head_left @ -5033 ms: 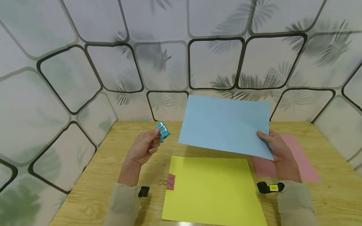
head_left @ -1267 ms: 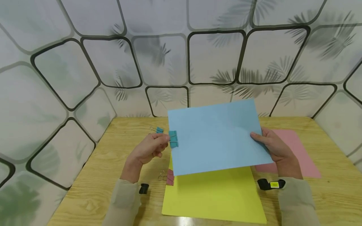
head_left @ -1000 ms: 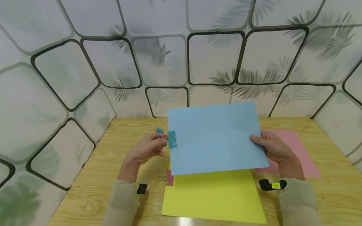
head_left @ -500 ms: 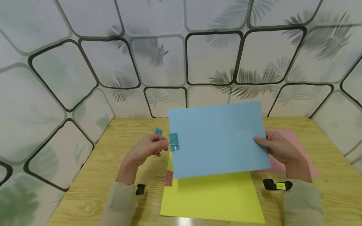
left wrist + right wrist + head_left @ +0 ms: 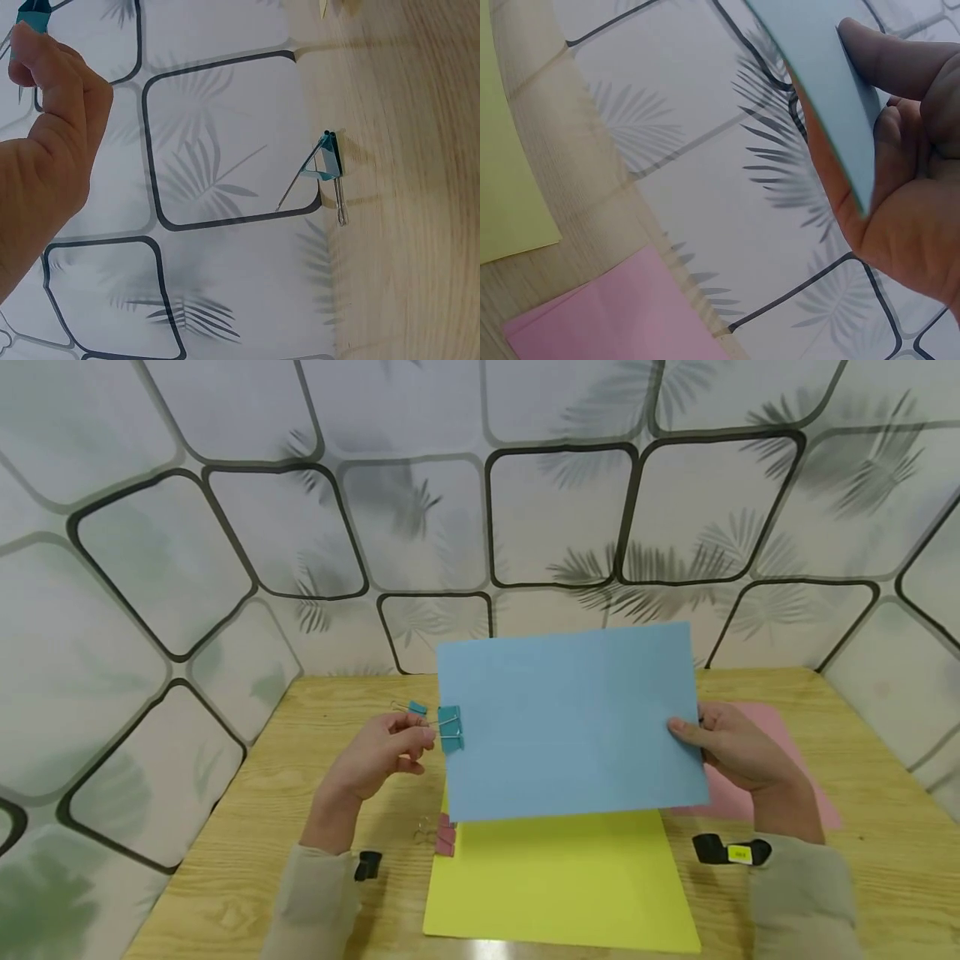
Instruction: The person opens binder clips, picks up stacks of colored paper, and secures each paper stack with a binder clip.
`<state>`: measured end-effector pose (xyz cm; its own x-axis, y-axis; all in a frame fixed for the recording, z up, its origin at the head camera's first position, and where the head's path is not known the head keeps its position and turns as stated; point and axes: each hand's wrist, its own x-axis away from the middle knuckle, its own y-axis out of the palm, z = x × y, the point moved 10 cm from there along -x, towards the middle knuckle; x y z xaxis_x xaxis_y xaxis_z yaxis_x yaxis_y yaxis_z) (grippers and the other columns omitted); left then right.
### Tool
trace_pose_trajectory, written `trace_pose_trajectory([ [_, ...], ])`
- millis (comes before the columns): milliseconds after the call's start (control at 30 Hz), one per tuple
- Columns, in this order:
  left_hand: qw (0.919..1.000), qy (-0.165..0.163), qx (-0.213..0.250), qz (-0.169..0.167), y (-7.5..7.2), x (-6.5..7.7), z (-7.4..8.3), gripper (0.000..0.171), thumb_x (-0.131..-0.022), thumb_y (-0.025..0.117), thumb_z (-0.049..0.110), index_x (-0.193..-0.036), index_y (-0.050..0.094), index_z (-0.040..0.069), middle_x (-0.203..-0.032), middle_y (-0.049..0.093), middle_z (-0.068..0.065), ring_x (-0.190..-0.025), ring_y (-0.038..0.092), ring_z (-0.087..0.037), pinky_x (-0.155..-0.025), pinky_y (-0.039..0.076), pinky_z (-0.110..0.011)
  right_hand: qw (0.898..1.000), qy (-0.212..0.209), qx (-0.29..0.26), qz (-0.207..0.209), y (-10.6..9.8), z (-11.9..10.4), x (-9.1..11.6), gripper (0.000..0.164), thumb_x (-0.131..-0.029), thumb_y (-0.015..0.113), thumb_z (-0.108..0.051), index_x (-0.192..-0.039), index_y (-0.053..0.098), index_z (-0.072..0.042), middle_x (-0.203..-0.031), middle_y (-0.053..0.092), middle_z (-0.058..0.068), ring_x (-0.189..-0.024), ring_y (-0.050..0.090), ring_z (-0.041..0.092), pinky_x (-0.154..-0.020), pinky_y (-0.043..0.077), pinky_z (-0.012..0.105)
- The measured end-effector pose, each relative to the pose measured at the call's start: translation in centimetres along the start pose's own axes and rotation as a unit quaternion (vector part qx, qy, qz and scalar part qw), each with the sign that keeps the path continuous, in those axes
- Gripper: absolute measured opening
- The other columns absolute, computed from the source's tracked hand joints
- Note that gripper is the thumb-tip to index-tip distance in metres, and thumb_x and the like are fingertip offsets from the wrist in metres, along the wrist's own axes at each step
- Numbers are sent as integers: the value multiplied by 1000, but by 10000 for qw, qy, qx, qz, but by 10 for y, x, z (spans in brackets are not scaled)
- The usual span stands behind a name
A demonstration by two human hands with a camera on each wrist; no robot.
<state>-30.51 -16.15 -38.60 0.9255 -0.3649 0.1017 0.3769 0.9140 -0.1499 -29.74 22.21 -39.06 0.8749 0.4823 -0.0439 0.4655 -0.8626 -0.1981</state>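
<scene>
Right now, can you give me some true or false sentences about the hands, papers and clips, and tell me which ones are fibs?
1. The right hand holds the blue paper. True.
2. The pink paper lies on top of the yellow paper. False: the pink paper lies beside it.
3. The pink binder clip is on the yellow paper's edge. True.
4. The left hand holds the pink binder clip. False: it pinches a teal binder clip at the blue paper's edge.
5. Another teal binder clip rests on the wooden table. True.
</scene>
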Motion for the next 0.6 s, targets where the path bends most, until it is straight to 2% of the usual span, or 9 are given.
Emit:
trace_pose_trajectory([
  [133,9998,-37,58,171,-2,-2,-1,34,-97,59,16,-119,50,-8,-99,52,-10,-84,48,-18,-73,57,-32,10000,-29,-44,8,-1,1,0,46,-108,39,-13,-141,31,18,-118,67,-8,-101,69,16,-82,58,36],
  [267,9995,-31,71,301,-5,-2,-2,40,-98,58,17,-124,51,-11,-107,58,-14,-85,53,-17,-72,58,-31,9999,2,-149,27,-2,1,-1,28,-108,41,-15,-133,47,-5,-114,69,-7,-98,70,17,-80,58,38],
  [367,9995,-34,39,326,-6,-2,-2,41,-98,58,18,-126,50,-12,-112,60,-18,-87,57,-18,-73,58,-30,9998,-17,-212,20,-2,0,-1,21,-108,41,-15,-126,51,-17,-113,70,-7,-97,71,17,-80,58,37],
  [500,9993,-16,12,367,-7,-3,-3,43,-98,57,16,-129,49,-12,-118,59,-23,-89,59,-19,-72,58,-30,9998,-23,-188,33,-1,0,0,20,-108,41,-15,-125,52,-17,-113,70,-7,-97,71,16,-79,59,37],
  [600,9990,34,47,439,-6,-3,-3,43,-96,57,13,-130,49,-13,-122,57,-23,-90,60,-18,-72,58,-30,9999,-3,-94,80,-2,1,1,27,-108,41,-14,-131,50,-5,-112,70,-7,-96,71,17,-78,59,38],
])
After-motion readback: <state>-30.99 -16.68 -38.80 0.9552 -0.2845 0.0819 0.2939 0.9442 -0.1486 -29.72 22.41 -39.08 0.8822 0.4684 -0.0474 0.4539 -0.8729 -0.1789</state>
